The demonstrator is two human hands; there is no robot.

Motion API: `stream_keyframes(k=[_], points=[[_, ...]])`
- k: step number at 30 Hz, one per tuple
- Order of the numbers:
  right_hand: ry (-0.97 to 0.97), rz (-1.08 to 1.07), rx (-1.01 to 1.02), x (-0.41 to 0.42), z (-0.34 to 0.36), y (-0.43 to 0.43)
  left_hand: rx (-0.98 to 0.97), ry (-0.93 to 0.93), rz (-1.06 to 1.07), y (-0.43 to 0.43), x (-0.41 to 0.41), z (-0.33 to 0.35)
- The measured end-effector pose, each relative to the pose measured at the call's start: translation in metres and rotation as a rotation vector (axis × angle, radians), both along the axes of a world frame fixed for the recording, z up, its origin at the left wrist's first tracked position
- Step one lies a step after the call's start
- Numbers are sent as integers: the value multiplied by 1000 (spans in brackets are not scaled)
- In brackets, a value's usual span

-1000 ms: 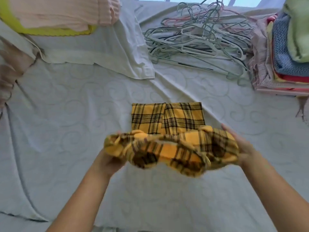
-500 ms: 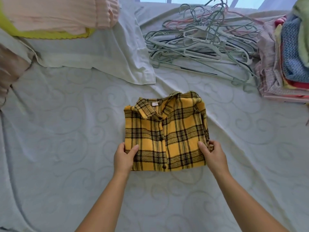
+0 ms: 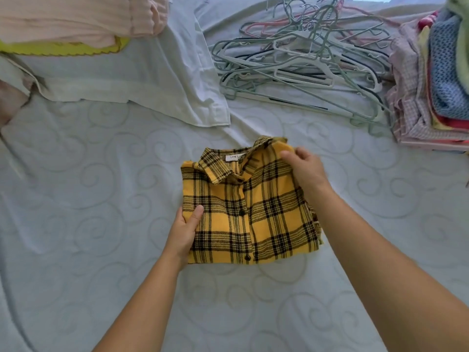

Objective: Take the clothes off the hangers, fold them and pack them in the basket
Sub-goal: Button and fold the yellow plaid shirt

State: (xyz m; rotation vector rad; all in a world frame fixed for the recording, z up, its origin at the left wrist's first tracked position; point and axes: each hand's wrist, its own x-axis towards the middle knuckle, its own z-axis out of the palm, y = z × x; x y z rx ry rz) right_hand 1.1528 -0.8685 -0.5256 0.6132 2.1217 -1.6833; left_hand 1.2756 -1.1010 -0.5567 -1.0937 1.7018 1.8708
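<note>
A folded yellow and black plaid shirt (image 3: 250, 212) lies collar-up on the white bed sheet (image 3: 101, 199), buttons facing me. My left hand (image 3: 184, 231) grips the shirt's left edge, thumb on top and fingers tucked under the fabric. My right hand (image 3: 303, 167) rests at the shirt's upper right corner, next to the collar, its fingers curled on the cloth there. A heap of empty hangers (image 3: 304, 62) lies at the back. No basket is in view.
A stack of folded clothes (image 3: 436, 87) stands at the right edge. A white garment (image 3: 152, 80) is spread at the back left, with pink and yellow-green clothes (image 3: 76, 24) piled beyond it. The patterned sheet stretches bare on my left and in front.
The shirt was folded over and laid flat on the bed. My right hand has since moved from the lower right edge up to the collar corner; my left hand stays on the left edge.
</note>
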Motion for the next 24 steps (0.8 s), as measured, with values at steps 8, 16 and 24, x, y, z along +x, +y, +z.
stream_keyframes(k=[8, 16, 24], points=[[-140, -206, 262, 18, -35, 41, -194, -5, -93, 6, -4, -7], [298, -51, 535, 31, -3, -1, -851, 415, -385, 31, -66, 27], [9, 460, 703, -34, -11, 24, -1008, 127, -921, 33, -155, -2]])
